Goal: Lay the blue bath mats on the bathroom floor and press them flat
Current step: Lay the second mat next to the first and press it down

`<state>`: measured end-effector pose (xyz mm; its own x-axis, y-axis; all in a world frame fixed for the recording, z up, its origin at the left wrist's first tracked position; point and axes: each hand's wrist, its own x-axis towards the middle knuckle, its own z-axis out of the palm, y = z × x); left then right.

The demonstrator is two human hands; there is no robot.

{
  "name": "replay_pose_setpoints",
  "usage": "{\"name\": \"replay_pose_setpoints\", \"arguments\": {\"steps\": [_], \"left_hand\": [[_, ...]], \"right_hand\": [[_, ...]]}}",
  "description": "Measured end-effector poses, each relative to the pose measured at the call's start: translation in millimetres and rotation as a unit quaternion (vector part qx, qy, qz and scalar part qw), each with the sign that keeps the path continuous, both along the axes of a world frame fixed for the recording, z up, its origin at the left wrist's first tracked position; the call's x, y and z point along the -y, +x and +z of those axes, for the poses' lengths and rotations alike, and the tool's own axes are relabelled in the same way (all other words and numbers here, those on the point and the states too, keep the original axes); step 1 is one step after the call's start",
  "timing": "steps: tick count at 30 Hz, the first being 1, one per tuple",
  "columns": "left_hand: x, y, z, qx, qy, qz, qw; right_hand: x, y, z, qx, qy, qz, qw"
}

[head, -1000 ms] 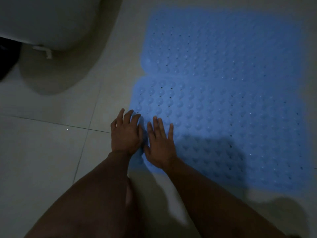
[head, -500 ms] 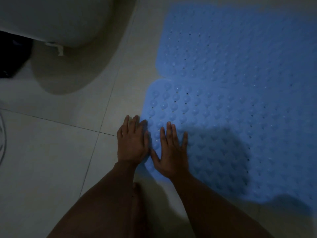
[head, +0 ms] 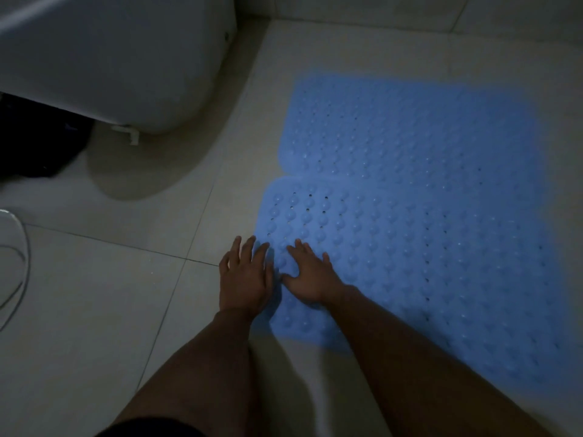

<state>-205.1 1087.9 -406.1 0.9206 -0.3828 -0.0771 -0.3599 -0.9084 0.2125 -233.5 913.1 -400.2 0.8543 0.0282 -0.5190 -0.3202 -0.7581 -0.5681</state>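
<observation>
near blue rubber bath mat (head: 426,266), studded with round bumps and small holes: lies on the pale tiled bathroom floor (head: 104,294), right of centre. its far edge overlaps or abuts the far blue rubber bath mat (head: 410,127) of the same pattern; which of the two cannot be told.

left hand (head: 244,279): palm down, fingers straight and slightly spread, resting across the near mat's left edge, partly on tile; holds nothing.

right hand (head: 310,275): flat, fingers spread, pressing on the near mat just inside its near-left corner; holds nothing. the two hands sit just beside each other.

white ceramic toilet base (head: 120,64): upper left, on the floor, well apart from the mats.

thin pale hose loop (head: 23,247): at the left edge.
</observation>
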Motion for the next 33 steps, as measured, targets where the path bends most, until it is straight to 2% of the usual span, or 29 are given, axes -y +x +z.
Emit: {"name": "replay_pose_setpoints", "arguments": {"steps": [3,9,12,15,29,33], "left_hand": [[10,-6,-1,-0.012,0.009,-0.034,0.999],[37,-14,-30,-0.047,0.017,-0.054,0.997],[41,-16,-42,-0.02,0.048,-0.04,0.998],[44,-18,-43,0.008,0.033,-0.037,0.999],[43,-20,-48,-0.034,0.047,-0.025,0.998],[43,-13,-37,-0.113,0.009,-0.033,0.993]], "right_hand": [[20,15,19,0.038,0.066,-0.061,0.995],[48,25,20,0.157,0.039,-0.098,0.982],[56,25,9,0.212,0.034,-0.106,0.971],[62,22,2,0.262,0.025,-0.126,0.956],[61,18,-7,0.276,0.017,-0.136,0.951],[65,22,12,0.289,0.014,-0.159,0.944]]}}
